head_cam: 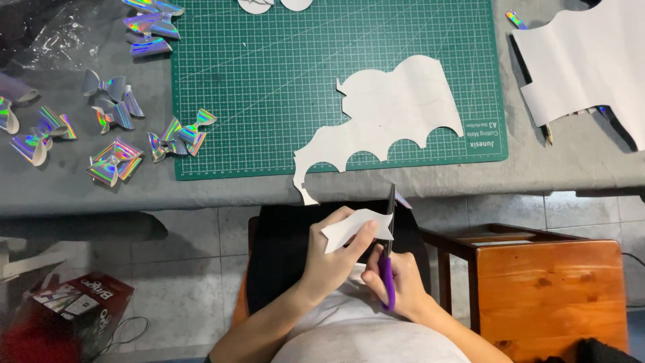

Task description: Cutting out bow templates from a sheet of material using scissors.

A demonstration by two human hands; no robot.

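Observation:
My left hand [334, 254] pinches a small white paper piece [356, 225] over my lap, just below the table's front edge. My right hand [396, 279] grips purple-handled scissors [388, 235], whose dark blades point up and meet the paper's right edge. On the green cutting mat [269, 81] lies a large white sheet with scalloped cut-outs [383, 114], its lower left corner hanging past the mat.
Several shiny holographic bows [114, 128] lie on the grey table left of the mat. More white sheet [584, 60] sits at the top right. A wooden stool [537, 282] stands to my right, and a printed box [67, 309] is on the tiled floor at left.

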